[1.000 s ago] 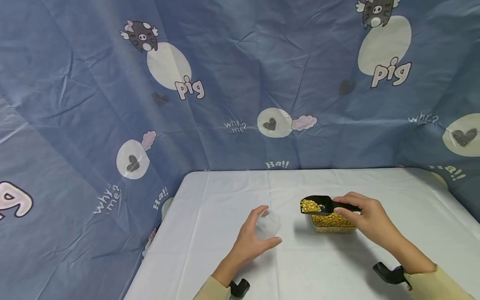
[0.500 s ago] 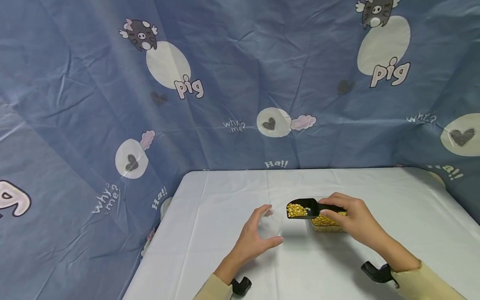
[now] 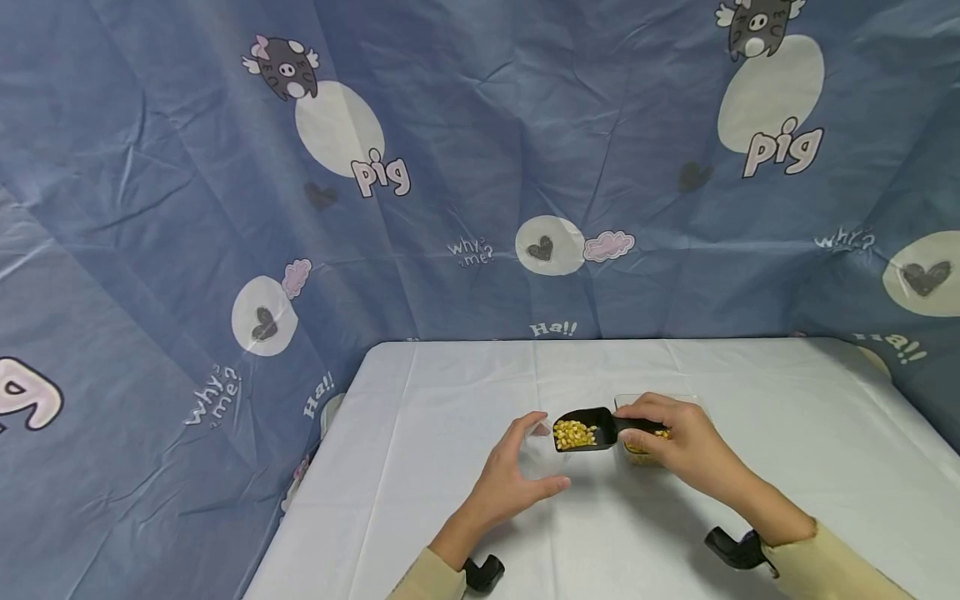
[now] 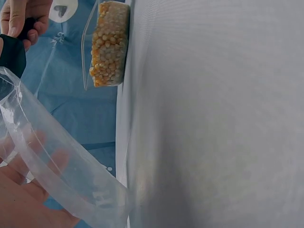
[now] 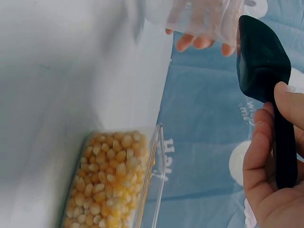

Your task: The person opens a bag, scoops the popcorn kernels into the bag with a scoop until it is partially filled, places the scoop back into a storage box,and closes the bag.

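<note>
My left hand (image 3: 497, 482) curves thumb and fingers around a clear plastic bag (image 3: 538, 458), its mouth spread wide. In the left wrist view the fingers show through the film of the bag (image 4: 78, 173). With thumb and fingers my right hand (image 3: 686, 442) grips the handle of a black scoop (image 3: 600, 421), held roughly level. Yellow corn kernels (image 3: 573, 434) lie in its bowl. The scoop's front edge overlaps the bag's opening in the head view; the right wrist view has the scoop (image 5: 266, 61) right at the bag's rim.
Below my right hand stands a clear rectangular container (image 5: 159, 156) of corn kernels (image 5: 107, 180), partly hidden by the hand in the head view. It sits on a white-covered table (image 3: 435, 417). A blue printed curtain (image 3: 450, 167) hangs behind and to the left.
My right hand has carried the loaded scoop leftward and slightly nearer me, from over the container to the bag's opening. My left hand with the bag has barely moved.
</note>
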### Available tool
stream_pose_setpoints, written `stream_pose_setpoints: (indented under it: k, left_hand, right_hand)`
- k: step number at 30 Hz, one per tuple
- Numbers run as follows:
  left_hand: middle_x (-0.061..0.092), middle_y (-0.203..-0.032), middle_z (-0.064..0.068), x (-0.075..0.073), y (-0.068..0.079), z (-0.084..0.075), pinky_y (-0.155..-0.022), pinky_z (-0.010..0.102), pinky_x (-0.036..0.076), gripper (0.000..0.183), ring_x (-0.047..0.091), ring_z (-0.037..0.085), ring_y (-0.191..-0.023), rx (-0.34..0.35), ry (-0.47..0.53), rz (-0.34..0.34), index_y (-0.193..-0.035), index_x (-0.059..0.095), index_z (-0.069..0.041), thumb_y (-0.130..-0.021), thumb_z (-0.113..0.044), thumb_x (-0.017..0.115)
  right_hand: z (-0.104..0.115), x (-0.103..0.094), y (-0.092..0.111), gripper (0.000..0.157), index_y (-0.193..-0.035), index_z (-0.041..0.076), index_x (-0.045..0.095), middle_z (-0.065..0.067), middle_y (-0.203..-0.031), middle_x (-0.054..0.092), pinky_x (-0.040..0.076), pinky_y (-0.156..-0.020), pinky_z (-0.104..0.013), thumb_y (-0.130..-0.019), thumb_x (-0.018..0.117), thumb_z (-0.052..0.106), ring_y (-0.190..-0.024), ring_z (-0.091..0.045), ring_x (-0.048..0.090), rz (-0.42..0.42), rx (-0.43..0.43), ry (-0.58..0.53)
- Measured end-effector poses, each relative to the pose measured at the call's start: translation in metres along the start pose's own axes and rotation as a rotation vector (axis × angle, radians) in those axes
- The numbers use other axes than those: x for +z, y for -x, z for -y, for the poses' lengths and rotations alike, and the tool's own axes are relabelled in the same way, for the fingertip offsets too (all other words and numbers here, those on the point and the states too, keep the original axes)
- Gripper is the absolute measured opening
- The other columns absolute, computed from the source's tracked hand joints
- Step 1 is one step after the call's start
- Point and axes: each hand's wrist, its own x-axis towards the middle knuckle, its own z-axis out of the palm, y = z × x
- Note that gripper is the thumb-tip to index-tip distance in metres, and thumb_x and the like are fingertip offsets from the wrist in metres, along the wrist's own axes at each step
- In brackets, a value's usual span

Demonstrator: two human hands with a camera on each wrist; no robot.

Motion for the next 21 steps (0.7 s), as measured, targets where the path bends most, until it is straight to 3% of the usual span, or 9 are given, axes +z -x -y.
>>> stream_pose_setpoints:
  k: [7,14,21]
  left_hand:
    - [0.054,-0.132,-0.010,0.000,0.000,0.000,-0.105,0.052,0.038,0.085,0.051,0.017,-0.127,0.011,0.003,-0.006,-0.149,0.037,-0.037,-0.080,-0.040,0.087]
    - [0.046,-0.147,-0.012,0.000,0.000,-0.001,-0.107,0.055,0.037,0.082,0.043,0.015,-0.137,0.005,0.014,0.019,-0.149,0.038,-0.036,-0.082,-0.033,0.086]
    - [0.047,-0.146,-0.011,0.000,0.001,-0.003,-0.107,0.054,0.037,0.078,0.045,0.016,-0.135,0.006,0.026,0.047,-0.149,0.038,-0.035,-0.085,-0.036,0.082]
  right_hand:
    - [0.005,0.007,-0.003,0.026,-0.113,0.024,0.074,0.016,-0.107,0.068,0.055,-0.081,-0.031,-0.088,0.079,0.024,-0.100,-0.007,0.065,0.032,-0.009,-0.017]
    - [0.010,0.012,-0.006,0.026,-0.113,0.021,0.075,0.015,-0.102,0.065,0.052,-0.067,-0.030,-0.087,0.081,0.022,-0.079,-0.004,0.059,0.055,-0.024,0.000]
    - [0.015,0.019,-0.008,0.028,-0.112,0.019,0.076,0.018,-0.099,0.062,0.049,-0.062,-0.024,-0.085,0.082,0.018,-0.074,-0.002,0.055,0.067,-0.079,0.044]
